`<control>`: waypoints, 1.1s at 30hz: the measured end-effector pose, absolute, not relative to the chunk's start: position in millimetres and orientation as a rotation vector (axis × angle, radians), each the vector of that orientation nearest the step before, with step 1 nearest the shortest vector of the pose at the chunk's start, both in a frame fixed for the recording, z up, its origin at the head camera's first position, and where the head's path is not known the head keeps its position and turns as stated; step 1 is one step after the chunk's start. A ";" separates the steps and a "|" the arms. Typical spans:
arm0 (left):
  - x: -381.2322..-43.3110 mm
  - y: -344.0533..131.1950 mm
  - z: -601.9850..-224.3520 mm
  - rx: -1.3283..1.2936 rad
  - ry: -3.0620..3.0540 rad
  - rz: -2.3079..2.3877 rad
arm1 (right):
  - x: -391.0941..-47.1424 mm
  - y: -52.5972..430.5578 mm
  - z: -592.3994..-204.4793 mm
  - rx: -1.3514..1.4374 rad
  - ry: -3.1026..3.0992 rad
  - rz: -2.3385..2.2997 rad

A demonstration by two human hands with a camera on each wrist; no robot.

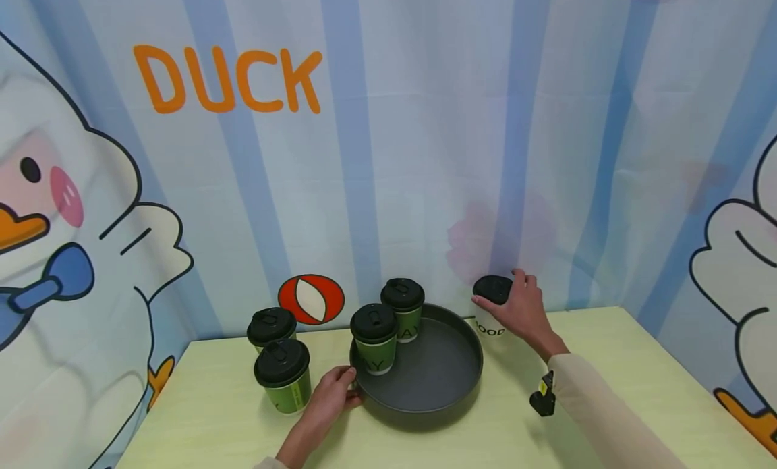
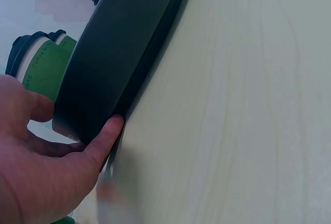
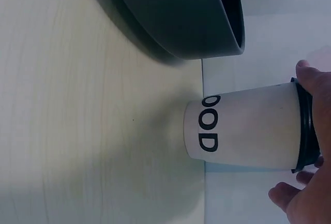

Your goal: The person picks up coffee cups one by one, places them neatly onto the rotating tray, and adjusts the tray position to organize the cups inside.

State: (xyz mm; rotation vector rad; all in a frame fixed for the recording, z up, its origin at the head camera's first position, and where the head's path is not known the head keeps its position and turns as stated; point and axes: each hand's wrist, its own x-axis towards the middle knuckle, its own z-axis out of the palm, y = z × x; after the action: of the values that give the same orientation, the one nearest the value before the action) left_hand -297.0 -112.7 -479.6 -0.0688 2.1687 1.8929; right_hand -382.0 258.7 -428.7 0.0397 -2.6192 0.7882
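Observation:
A dark grey round pan point(image 1: 437, 381) holds two green paper cups with black lids, a nearer cup point(image 1: 374, 351) and a farther cup point(image 1: 409, 320), both upright at its left. My left hand point(image 1: 330, 395) grips the pan's left side, thumb near the rim and fingers lower down, as the left wrist view point(image 2: 57, 167) shows for the hand. At the pan's right, my right hand point(image 1: 521, 312) holds a white paper cup point(image 3: 248, 125) by its black lid point(image 3: 307, 125), thumb and fingers on opposite sides. Whether that cup's base touches the table I cannot tell.
Two more green lidded cups stand left of the pan, a front cup point(image 1: 288, 391) and a back cup point(image 1: 271, 330). The pale wood table point(image 1: 200, 401) ends at a printed curtain point(image 1: 413, 152) behind and at both sides.

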 end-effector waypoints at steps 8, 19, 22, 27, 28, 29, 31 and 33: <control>-298.4 -112.8 -480.6 -0.069 2.177 1.888 | -388.8 257.8 -436.6 0.056 -2.634 0.815; -297.5 -112.0 -481.6 -0.060 2.191 1.895 | -383.8 260.4 -439.6 0.044 -2.631 0.946; -296.8 -111.5 -481.7 -0.059 2.196 1.895 | -384.3 262.3 -442.5 0.076 -2.614 0.982; -296.6 -112.5 -479.7 -0.058 2.191 1.888 | -384.0 264.0 -444.4 0.117 -2.603 0.985; -296.7 -112.7 -479.1 -0.060 2.192 1.882 | -383.9 264.2 -444.3 0.125 -2.602 0.981; -296.7 -112.8 -478.9 -0.063 2.193 1.878 | -383.7 264.3 -444.1 0.133 -2.602 0.977; -296.9 -113.0 -478.8 -0.070 2.197 1.869 | -383.1 264.4 -443.8 0.146 -2.601 0.974; -296.9 -112.9 -478.8 -0.079 2.196 1.866 | -382.3 264.4 -443.6 0.154 -2.602 0.973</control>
State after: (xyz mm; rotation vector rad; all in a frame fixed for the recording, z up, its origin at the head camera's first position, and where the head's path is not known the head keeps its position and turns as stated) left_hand -296.9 -112.9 -478.8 -0.0788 2.1962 1.8658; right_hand -382.3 264.4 -443.6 0.1538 -2.6020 0.9734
